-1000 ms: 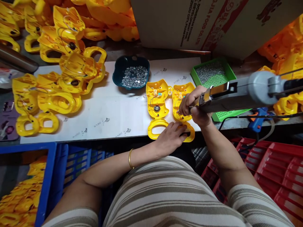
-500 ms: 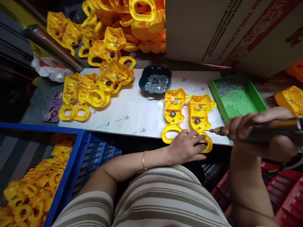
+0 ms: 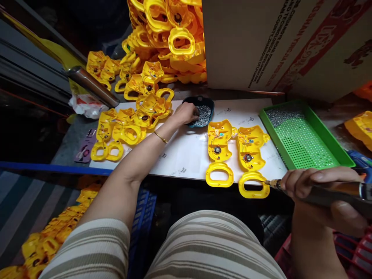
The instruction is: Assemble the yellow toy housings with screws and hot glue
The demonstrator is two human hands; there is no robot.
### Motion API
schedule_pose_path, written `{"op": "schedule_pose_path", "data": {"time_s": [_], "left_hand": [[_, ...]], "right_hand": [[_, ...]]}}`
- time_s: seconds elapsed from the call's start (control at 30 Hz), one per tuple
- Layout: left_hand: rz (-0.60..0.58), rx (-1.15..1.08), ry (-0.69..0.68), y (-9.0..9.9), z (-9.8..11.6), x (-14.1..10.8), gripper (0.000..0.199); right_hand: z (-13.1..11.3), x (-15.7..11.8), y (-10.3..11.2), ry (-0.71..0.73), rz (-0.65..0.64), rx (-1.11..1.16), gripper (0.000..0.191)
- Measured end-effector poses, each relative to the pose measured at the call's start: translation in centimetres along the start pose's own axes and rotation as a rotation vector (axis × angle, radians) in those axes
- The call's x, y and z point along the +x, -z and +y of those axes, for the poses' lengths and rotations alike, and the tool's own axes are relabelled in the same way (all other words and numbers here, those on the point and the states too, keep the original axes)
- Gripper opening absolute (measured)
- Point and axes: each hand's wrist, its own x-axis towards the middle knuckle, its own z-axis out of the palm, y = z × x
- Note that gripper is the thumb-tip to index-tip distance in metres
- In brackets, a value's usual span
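Note:
My left hand [image 3: 186, 113] reaches into a dark teal tray [image 3: 212, 112] that holds a heap of small silvery screws [image 3: 203, 114]. Its fingers are curled together at the heap's left side; whatever is between the fingertips is hidden. My right hand [image 3: 308, 186] is wrapped round an electric screwdriver [image 3: 334, 192], whose bit points left at the handle loop of a yellow plastic shell [image 3: 251, 149]. A second yellow shell [image 3: 219, 141] lies to the left of that one. Both lie hollow side up, with wires and a round speaker inside, their loops over the table's front edge.
A green perforated basket [image 3: 314, 143] with small metal parts stands at right. More yellow shells [image 3: 145, 112] lie at left, and a tall pile [image 3: 171, 50] rises behind. A cardboard box [image 3: 232, 46] blocks the back right. A blue crate [image 3: 145, 221] stands low at left.
My left hand has left the shells' handle loops and moved up and left into the screw tray. The screwdriver tip has shifted lower, from the right shell's body to its loop. The view has shifted.

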Motion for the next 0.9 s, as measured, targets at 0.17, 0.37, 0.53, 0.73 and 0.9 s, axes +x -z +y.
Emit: {"op": "schedule_pose_path", "data": {"time_s": [0.17,0.37,0.53,0.73,0.9], "left_hand": [[0.013,-0.033,0.048,-0.2,0.1,-0.1,0.026],[0.149,-0.097,0.077,-0.1,-0.4,-0.3,0.025],[0.176,0.008,0.125,-0.5,-0.1,-0.3,0.027],[0.372,-0.311,0.064,-0.1,0.0,-1.4,0.018],[0.460,-0.668,-0.102,-1.8,4.7,-8.2,0.015]], "right_hand": [[0.2,-0.3,-0.1,-0.032,-0.016,0.021,0.030],[0.4,-0.2,-0.8,-0.062,0.031,0.033,0.030],[0.3,-0.1,-1.1,-0.076,0.011,0.035,0.028],[0.4,0.2,-1.1,-0.038,0.014,0.040,0.028],[0.7,1.1,-1.8,-0.005,0.043,0.019,0.027]]}}
